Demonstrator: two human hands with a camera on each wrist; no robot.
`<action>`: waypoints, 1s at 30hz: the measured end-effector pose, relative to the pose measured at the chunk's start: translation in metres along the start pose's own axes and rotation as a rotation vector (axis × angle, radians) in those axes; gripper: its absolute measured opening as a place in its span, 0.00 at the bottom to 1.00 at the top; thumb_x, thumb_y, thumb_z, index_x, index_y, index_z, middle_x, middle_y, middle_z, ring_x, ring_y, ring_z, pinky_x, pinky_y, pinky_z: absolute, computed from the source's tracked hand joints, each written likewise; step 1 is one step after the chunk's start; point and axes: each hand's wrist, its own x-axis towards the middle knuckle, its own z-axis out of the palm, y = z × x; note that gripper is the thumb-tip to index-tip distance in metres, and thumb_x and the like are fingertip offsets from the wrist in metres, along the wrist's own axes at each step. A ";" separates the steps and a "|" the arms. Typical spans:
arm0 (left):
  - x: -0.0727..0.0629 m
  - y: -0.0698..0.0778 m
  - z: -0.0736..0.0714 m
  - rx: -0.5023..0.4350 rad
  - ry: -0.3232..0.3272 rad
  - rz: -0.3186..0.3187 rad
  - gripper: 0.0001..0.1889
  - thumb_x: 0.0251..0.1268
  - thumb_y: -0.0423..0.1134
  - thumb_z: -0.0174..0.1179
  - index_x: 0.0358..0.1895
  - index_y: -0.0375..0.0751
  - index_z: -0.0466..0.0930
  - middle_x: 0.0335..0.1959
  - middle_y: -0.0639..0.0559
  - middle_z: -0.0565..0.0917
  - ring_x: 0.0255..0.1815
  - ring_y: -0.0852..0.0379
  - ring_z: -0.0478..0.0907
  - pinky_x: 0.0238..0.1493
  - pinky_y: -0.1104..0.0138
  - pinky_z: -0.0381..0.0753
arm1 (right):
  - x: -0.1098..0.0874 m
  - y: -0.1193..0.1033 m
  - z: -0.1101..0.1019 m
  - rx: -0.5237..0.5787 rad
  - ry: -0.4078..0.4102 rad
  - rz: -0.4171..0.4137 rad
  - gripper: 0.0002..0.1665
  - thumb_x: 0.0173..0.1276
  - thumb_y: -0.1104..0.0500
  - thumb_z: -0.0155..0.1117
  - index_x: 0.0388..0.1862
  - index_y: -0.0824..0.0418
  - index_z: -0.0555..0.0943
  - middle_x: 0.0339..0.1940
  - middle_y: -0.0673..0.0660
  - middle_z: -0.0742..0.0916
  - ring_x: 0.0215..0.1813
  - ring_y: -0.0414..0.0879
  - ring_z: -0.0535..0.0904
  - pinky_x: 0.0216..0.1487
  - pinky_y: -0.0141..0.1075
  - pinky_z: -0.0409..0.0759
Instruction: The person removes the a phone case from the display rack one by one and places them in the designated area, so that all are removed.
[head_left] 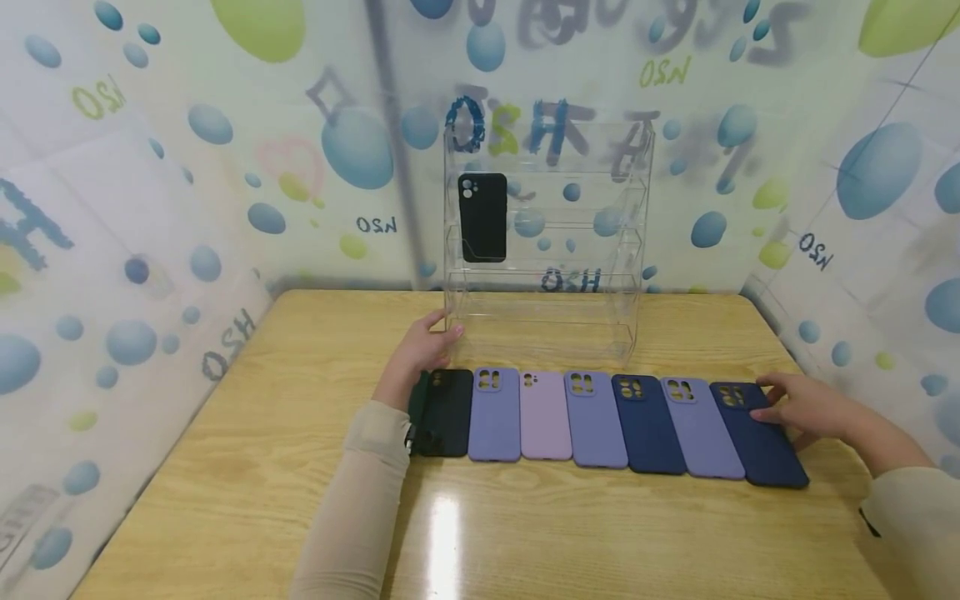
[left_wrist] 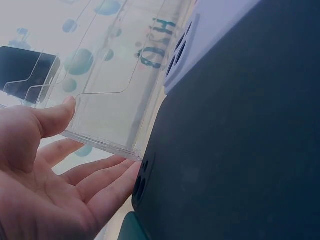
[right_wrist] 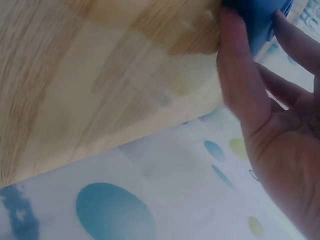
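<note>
A clear tiered display rack (head_left: 547,333) stands at the back of the table, a black phone case (head_left: 483,218) on one of its upper tiers. My left hand (head_left: 426,343) holds the rack's lower left side, thumb in front and fingers behind. In front of the rack lies a row of phone cases: a black one (head_left: 447,421), a pink one (head_left: 546,417), and several purple and navy ones. At the row's right end, my right hand (head_left: 810,407) grips a navy phone case (head_left: 768,450) by its upper part; the right wrist view shows only its corner.
A dark green case (head_left: 417,404) sits at the row's left end, partly hidden by my left arm. The wooden table (head_left: 247,467) meets a patterned backdrop (head_left: 300,242) behind the rack and at both sides.
</note>
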 end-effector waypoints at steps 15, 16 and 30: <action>0.001 -0.001 -0.001 -0.010 -0.006 -0.003 0.34 0.81 0.49 0.61 0.85 0.58 0.61 0.75 0.35 0.75 0.55 0.50 0.79 0.37 0.68 0.84 | 0.005 -0.007 -0.003 -0.038 -0.053 0.025 0.53 0.77 0.54 0.69 0.74 0.91 0.51 0.61 0.90 0.72 0.57 0.73 0.81 0.39 0.49 0.92; 0.001 -0.001 -0.001 -0.009 -0.007 -0.004 0.34 0.81 0.49 0.61 0.85 0.58 0.61 0.74 0.35 0.75 0.55 0.50 0.79 0.37 0.68 0.84 | 0.005 -0.007 -0.003 -0.037 -0.053 0.027 0.53 0.76 0.54 0.69 0.74 0.91 0.51 0.61 0.89 0.72 0.57 0.73 0.81 0.39 0.49 0.92; -0.001 0.000 0.000 -0.029 -0.006 -0.006 0.34 0.82 0.48 0.60 0.85 0.58 0.60 0.74 0.36 0.77 0.61 0.48 0.78 0.46 0.62 0.86 | 0.011 -0.014 -0.006 -0.056 -0.031 -0.014 0.55 0.73 0.54 0.73 0.73 0.92 0.52 0.60 0.90 0.74 0.54 0.70 0.85 0.40 0.49 0.92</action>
